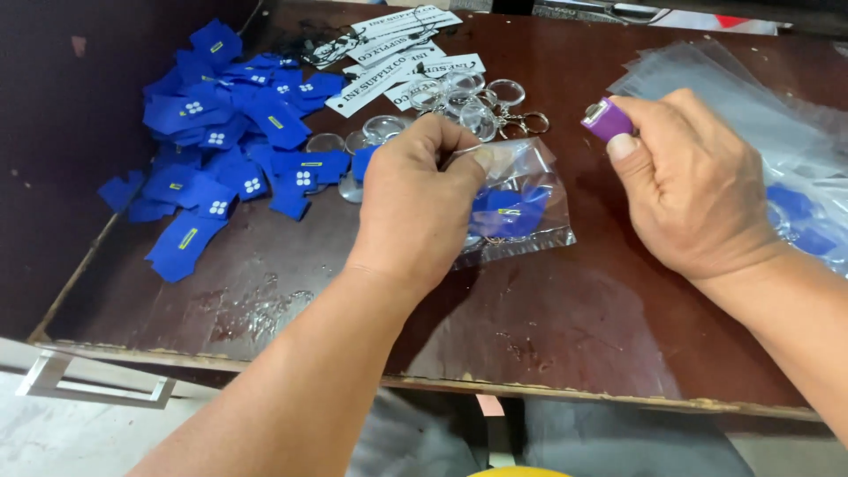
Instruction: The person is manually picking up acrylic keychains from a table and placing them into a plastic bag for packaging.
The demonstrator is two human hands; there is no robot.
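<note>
Left hand is pinched shut on the top edge of a small clear plastic bag, thumb and forefinger clamped on the opening. The bag lies mid-table, just right of that hand, and has blue pieces and what looks like a metal ring inside; can't tell the exact contents through the glare.

Right hand is closed around a purple lighter, metal top poking out past the thumb, pointed toward the bag's upper corner. Lighter is near the bag but not touching it.

Table is dark brown, worn, with a chipped front edge.

Around the work:
- pile of blue fabric tabs at far left, some with white dot marks, some with yellow ones, well apart from both hands
- clear round keyring blanks with metal rings just behind the left hand
- white paper strips at the back edge, beyond the keyrings
- stack of empty clear bags at far right, behind the right hand
- a few filled bags with blue contents partly hidden by the right wrist
</note>
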